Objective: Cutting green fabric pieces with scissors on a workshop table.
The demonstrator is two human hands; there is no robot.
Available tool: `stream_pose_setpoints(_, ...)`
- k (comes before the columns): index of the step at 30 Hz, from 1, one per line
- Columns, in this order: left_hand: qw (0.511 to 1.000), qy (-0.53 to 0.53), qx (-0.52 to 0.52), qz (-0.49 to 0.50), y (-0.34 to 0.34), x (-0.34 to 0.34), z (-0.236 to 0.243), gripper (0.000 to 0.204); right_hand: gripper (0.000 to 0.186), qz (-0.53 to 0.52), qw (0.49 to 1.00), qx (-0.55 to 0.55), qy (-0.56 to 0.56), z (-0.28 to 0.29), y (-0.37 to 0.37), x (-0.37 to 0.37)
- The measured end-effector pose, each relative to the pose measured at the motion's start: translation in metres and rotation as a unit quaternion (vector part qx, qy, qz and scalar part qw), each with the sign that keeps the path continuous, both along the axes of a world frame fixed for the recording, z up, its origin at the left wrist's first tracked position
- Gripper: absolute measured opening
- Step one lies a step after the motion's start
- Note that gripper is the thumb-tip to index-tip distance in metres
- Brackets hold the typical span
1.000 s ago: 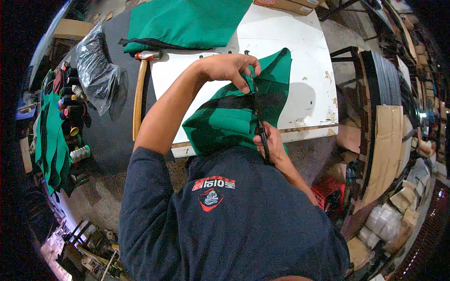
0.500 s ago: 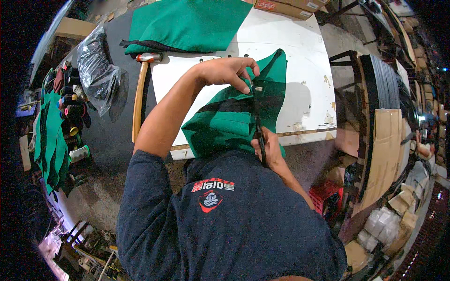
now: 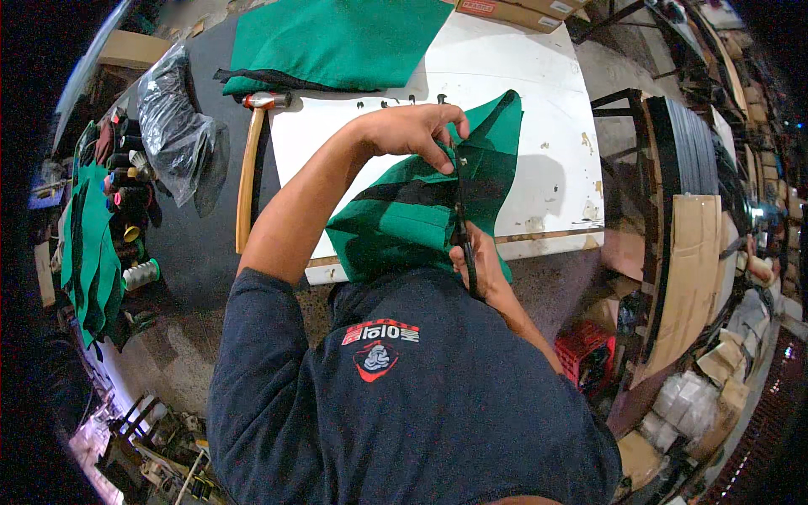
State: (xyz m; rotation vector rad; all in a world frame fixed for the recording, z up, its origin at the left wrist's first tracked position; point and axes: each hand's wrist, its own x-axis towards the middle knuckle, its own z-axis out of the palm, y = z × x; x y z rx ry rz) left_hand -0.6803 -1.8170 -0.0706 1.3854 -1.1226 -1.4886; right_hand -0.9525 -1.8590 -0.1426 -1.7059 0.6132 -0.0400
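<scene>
Cloth, green with a black band, fills the middle here, lying across the near edge of the white table, one corner pointing far and right! Right hand on the near side: fingers curled closed around a long black tool, which runs away from the body over the cloth. And the left hand, in from the left, thumb and forefinger curved toward each other, partly open, right by the tool's far end; whether they pinch anything, I can't tell. Just beyond, small black pieces sit on the table. Over on the left, a hammer, head pointing far, then a clear bag, then spools beside green strips. Far side, a green sheet; far and right of it, boxes.
</scene>
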Motion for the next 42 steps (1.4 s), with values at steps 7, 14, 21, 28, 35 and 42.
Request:
stream_pose_setpoints(7,1.000,-0.018,-0.001,-0.011,-0.001,0.001,0.005,0.053,0.052,-0.022,0.999,0.037,0.000,0.004,0.001,0.003)
stream_pose_setpoints(14,1.000,-0.006,0.005,-0.021,-0.002,0.001,0.007,0.054,0.044,-0.023,1.000,0.002,-0.016,0.003,0.002,0.002)
stream_pose_setpoints(21,0.999,0.025,0.003,-0.047,-0.007,-0.001,0.002,0.055,0.055,-0.015,0.998,0.039,-0.037,0.005,0.005,0.003)
stream_pose_setpoints(28,0.999,0.015,0.001,-0.036,-0.007,0.000,-0.002,0.053,0.061,-0.004,0.998,0.005,-0.066,0.003,0.003,0.006)
stream_pose_setpoints(35,0.999,0.017,0.004,-0.033,-0.009,-0.001,-0.002,0.055,0.058,-0.038,0.994,0.045,-0.090,0.006,0.006,0.008)
stream_pose_setpoints(42,0.999,0.041,0.015,-0.030,-0.010,0.003,-0.002,0.051,0.039,-0.053,0.998,0.032,-0.023,0.024,0.007,0.007)
